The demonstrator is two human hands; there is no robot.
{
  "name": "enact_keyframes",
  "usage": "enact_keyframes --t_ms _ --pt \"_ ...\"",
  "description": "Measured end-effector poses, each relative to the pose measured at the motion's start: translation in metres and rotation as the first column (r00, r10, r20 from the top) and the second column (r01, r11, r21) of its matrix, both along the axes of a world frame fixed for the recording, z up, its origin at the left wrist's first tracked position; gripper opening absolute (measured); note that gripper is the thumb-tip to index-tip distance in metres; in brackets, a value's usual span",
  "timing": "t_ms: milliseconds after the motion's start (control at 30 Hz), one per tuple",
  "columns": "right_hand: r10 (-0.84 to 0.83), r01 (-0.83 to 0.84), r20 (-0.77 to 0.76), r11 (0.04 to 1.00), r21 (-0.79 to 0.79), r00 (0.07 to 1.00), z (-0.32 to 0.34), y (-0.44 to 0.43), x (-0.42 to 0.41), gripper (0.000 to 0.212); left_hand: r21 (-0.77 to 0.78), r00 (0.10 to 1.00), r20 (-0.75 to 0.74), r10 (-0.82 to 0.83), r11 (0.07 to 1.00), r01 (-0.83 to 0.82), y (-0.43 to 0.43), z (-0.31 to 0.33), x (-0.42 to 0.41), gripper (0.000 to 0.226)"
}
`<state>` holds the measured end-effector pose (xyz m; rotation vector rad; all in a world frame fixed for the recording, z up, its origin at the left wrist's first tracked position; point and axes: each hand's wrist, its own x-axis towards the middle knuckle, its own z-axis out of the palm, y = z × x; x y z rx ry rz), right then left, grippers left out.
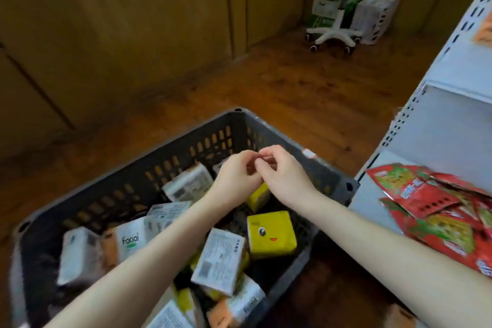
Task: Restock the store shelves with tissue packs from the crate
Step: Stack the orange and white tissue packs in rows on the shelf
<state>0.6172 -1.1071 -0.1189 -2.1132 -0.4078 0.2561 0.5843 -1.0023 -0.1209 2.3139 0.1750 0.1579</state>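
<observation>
— Where are the packs (218,261)?
— All in the grey crate (170,157) on the wooden floor, lying in a loose heap. Most are white with small print and a barcode, some with orange ends, and one says "Facial". A yellow pack (271,233) shows a cartoon eye and mouth.
— And the hands?
— The left hand (237,176) and right hand (282,176) are together above the crate's far corner, fingers curled, fingertips touching each other. Whether they pinch something small, I cannot tell.
— The shelf (452,125)?
— White, just right of the crate, with red bags (426,194) on it.
</observation>
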Motion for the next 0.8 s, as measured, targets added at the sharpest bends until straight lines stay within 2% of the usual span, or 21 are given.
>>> enact_keyframes --t_ms 100,200,267,333,433,467,500,567,633,667,733,800 --pt "0.106 -0.136 -0.146 0.967 -0.214 0.984 -0.031 0.041 0.008 0.034 0.048 0.982 -0.174 0.071 0.997 -0.063 0.041 -0.046 -0.006 0.027" --pt "0.202 -0.314 -0.296 0.857 -0.408 0.934 -0.060 0.068 0.012 0.031 0.102 0.924 -0.374 0.079 0.994 -0.043 0.067 -0.088 -0.014 0.033" --pt "0.256 -0.426 -0.373 0.753 -0.502 0.892 -0.080 0.077 0.013 0.030 0.192 0.860 -0.510 -0.006 0.974 0.121 0.074 -0.113 -0.018 0.039" --pt "0.296 -0.514 -0.434 0.638 -0.573 0.851 -0.096 0.082 0.011 0.031 0.245 0.769 -0.629 -0.113 0.910 0.334 0.077 -0.132 -0.019 0.048" --pt "0.337 -0.604 -0.502 0.470 -0.643 0.797 -0.108 0.082 0.006 0.022 0.248 0.652 -0.722 -0.231 0.794 0.555 0.074 -0.147 -0.014 0.060" --pt "0.353 -0.627 -0.519 0.424 -0.653 0.779 -0.111 0.080 0.005 0.017 0.240 0.622 -0.741 -0.255 0.764 0.599 0.073 -0.149 -0.010 0.059" --pt "0.356 -0.638 -0.530 0.390 -0.664 0.769 -0.114 0.077 0.005 0.022 0.230 0.595 -0.756 -0.275 0.738 0.634 0.070 -0.149 -0.007 0.056" --pt "0.323 -0.632 -0.544 0.371 -0.680 0.775 -0.118 0.073 0.007 0.030 0.230 0.567 -0.767 -0.300 0.697 0.679 0.067 -0.148 -0.001 0.050" --pt "0.306 -0.631 -0.552 0.391 -0.670 0.776 -0.116 0.070 0.011 0.017 0.256 0.561 -0.772 -0.299 0.662 0.705 0.065 -0.146 0.002 0.049" --pt "0.296 -0.631 -0.557 0.404 -0.662 0.775 -0.115 0.068 0.013 0.018 0.269 0.556 -0.780 -0.289 0.646 0.714 0.064 -0.146 0.003 0.049" --pt "0.256 -0.602 -0.551 0.450 -0.660 0.795 -0.110 0.062 0.016 0.037 0.275 0.537 -0.799 -0.269 0.631 0.726 0.064 -0.146 0.002 0.050" --pt "0.243 -0.581 -0.537 0.480 -0.657 0.808 -0.108 0.056 0.017 0.041 0.257 0.520 -0.813 -0.263 0.639 0.725 0.066 -0.146 0.001 0.051"
